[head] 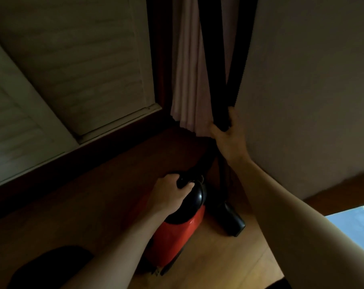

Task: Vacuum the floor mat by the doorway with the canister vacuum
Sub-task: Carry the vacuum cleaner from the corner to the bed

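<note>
A red canister vacuum with a glossy black domed top stands on the light wooden floor, and the left hand curls round the black carry handle on its top. Above and to the right of the vacuum, the right hand grips the black hose, whose two strands run up out of view, while a black floor nozzle rests just right of the vacuum's body. Behind the vacuum hangs a pale pink pleated curtain, with white louvred doors to its left and a plain pale wall to its right.
</note>
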The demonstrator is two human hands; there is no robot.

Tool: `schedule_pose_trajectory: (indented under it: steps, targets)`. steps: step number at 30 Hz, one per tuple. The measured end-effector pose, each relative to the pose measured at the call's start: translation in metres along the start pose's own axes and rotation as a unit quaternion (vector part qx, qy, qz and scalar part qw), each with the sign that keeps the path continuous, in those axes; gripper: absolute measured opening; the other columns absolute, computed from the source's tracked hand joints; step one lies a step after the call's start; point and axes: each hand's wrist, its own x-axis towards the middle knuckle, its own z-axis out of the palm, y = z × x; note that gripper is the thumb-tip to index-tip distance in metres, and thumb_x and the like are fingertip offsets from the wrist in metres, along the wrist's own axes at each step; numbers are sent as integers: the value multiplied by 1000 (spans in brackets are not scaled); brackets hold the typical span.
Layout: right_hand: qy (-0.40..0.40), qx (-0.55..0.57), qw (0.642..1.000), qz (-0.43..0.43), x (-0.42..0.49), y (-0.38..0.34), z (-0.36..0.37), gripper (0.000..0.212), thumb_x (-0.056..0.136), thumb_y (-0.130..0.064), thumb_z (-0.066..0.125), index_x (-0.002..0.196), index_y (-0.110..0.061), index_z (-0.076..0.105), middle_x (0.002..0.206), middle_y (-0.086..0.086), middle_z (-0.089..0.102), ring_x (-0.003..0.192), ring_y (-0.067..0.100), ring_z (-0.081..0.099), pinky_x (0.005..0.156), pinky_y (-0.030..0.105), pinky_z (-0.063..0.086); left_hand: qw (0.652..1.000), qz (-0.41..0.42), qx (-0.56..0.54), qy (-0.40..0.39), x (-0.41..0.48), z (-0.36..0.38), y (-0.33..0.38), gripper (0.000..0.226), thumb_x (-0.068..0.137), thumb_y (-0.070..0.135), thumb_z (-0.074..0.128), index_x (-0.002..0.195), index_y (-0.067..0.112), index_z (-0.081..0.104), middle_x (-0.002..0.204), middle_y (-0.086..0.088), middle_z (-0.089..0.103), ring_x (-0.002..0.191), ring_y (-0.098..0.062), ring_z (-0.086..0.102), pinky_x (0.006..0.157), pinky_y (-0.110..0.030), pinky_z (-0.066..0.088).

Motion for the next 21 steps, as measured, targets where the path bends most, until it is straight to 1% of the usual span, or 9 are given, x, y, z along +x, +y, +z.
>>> schedule_pose_trajectory:
  steps: [3,5,7,9,13,16,17,19,21]
  targets:
    - [13,-17,1000,6,-2,1,0,26,94,-9,68,99,-33,61,86,-9,65,76,1,61,69,21,52,1000,5,17,-14,0,-3,-1,33,89,49,62,67,25,56,71,7,65,72,-12,67,66,-30,56]
    - [33,-18,999,12,-1,-2,0,10,91,-9,70,93,-17,65,80,3,64,72,7,58,64,24,50,1000,1,21,-16,-1,-9,-1,33,89,49,62,69,23,59,72,7,65,72,-12,66,65,-29,55]
    - [46,-16,999,14,-1,-7,-2,10,89,-10,72,94,-5,65,82,15,65,72,10,59,64,28,52,1000,-5,13,-19,-1,-18,1,31,90,46,63,77,17,66,78,4,67,77,-14,67,60,-27,53]
    - [39,-19,999,20,-1,-13,-4,8,89,-11,71,91,-7,65,81,15,65,72,12,59,63,31,52,1000,-9,-4,-25,-4,-29,4,28,91,42,64,81,16,67,82,2,68,80,-15,68,54,-23,49]
    - [48,-14,997,53,-5,-35,-5,5,89,-15,74,90,-16,69,82,7,69,77,11,64,70,34,57,999,-9,-28,-21,-16,-58,14,20,91,38,67,74,26,64,79,6,68,80,-14,68,57,-20,47]
    - [54,-17,996,72,-9,-70,1,14,87,-19,77,80,-19,66,69,2,62,66,8,59,56,29,49,999,-30,-31,-5,-35,-91,32,21,91,35,67,74,21,67,72,6,66,70,-11,66,52,-19,46]
    - [59,-21,995,76,-11,-87,2,17,87,-18,78,78,-19,64,66,0,60,62,11,57,52,29,45,999,-40,-26,2,-42,-105,42,21,90,35,67,78,18,70,73,5,68,69,-11,67,54,-23,50]
    - [66,-26,995,76,-11,-130,1,16,86,-21,77,81,-13,65,70,11,64,64,28,62,52,40,49,998,-52,-18,10,-58,-136,65,22,89,37,68,85,17,73,80,2,71,76,-15,69,65,-32,57]
    - [64,-35,994,81,-5,-181,-2,17,85,-24,76,85,-10,66,76,18,66,73,36,65,58,48,53,998,-60,-12,15,-77,-175,97,23,88,38,68,89,16,74,85,1,72,82,-19,70,68,-31,55]
